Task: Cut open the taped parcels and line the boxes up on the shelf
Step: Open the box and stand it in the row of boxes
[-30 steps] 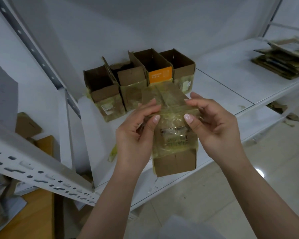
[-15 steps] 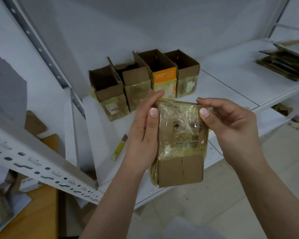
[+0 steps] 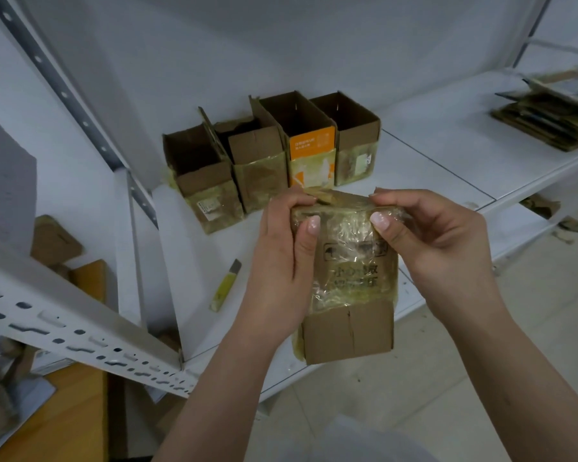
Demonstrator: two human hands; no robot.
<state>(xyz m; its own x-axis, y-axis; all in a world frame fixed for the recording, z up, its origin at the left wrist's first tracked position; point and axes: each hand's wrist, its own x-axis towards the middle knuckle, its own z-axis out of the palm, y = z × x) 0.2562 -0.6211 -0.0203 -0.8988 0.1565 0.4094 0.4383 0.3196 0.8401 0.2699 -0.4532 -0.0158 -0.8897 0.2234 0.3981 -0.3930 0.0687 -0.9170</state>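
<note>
- The taped parcel (image 3: 347,281) has been turned upright since a second ago and drawn nearer; it is held in the air in front of the shelf (image 3: 447,168), its taped top uppermost
- The left hand (image 3: 281,265) grasps its left top corner, thumb on the front face; the right hand (image 3: 427,238) pinches the right top edge; both have moved up to the top
- A cardboard flap now lifts at the top; the opening seems begun
- Four opened boxes (image 3: 271,158) stand in a row at the back of the shelf; the yellow knife (image 3: 225,285) lies on the shelf, in front of that row
</note>
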